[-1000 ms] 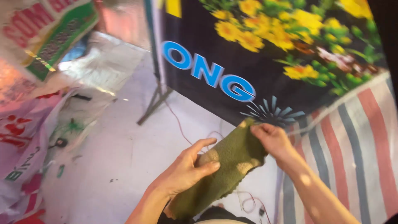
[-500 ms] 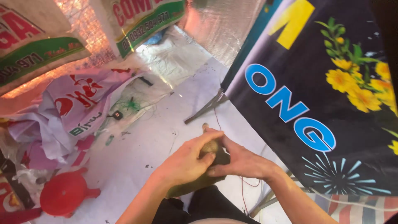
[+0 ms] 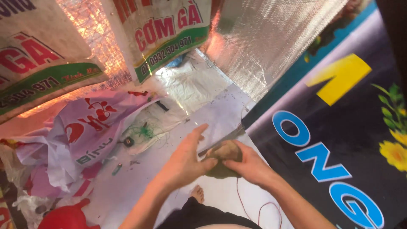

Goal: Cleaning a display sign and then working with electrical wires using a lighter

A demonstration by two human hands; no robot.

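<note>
Both hands meet low in the middle of the head view over a bunched olive-green cloth (image 3: 223,157). My right hand (image 3: 250,165) cups the wad from the right and below, fingers closed around it. My left hand (image 3: 186,159) presses against the wad's left side, its index finger stretched upward and the thumb on the cloth. The cloth is rolled into a tight lump between the palms. My bare foot (image 3: 196,194) shows under the hands on the pale floor sheet (image 3: 127,186).
A dark printed banner (image 3: 339,140) with blue and yellow letters and yellow flowers leans at the right on a metal stand. Crumpled pink-and-white printed sheets (image 3: 76,140) lie at the left, a red plastic object (image 3: 63,218) at the lower left. Silver foil (image 3: 271,38) hangs behind. A thin red wire (image 3: 254,208) trails on the floor.
The cloth, first stretched long between my hands, is now bunched into a small wad gripped by both. The view has swung left and up, showing more floor and foil.
</note>
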